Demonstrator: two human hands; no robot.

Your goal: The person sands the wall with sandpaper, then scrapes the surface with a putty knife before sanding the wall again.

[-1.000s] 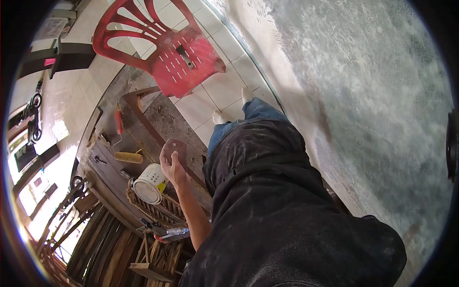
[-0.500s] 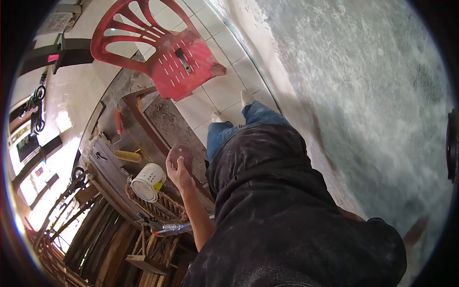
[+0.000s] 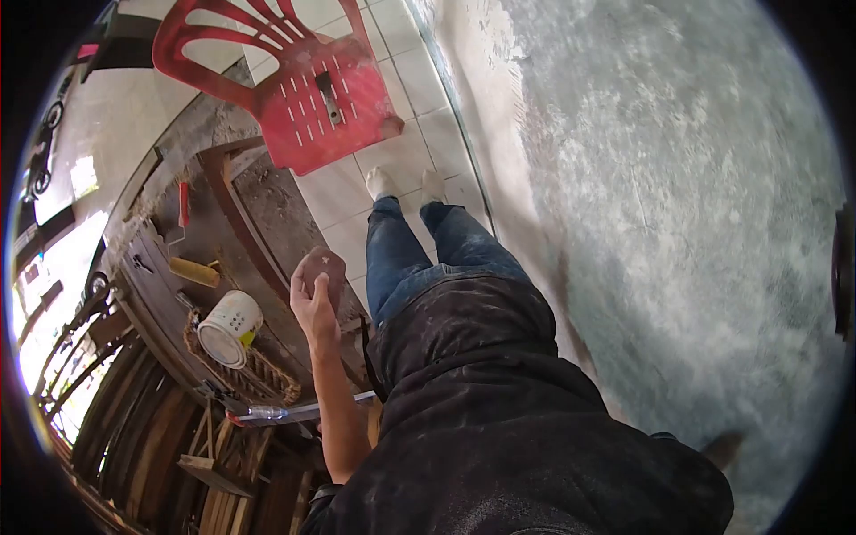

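Observation:
My left hand is closed on a flat, reddish-brown piece with a small pale mark, which looks like sandpaper. Thumb and fingers pinch its lower part, left of my jeans. Below and left of that hand stands a white paint bucket with a yellow-green patch. My right hand does not show; at the lower right, beyond my dark shirt, only a blurred brownish shape lies against the wall.
A red plastic chair on the tiled floor carries a dark-handled scraper. A yellow paint roller and coiled rope lie near the bucket. Wooden planks stand at the lower left. The patchy grey-green wall fills the right.
The view has shifted, so the chair, bucket and roller appear farther left. More of my legs shows. My left hand still holds the reddish-brown piece.

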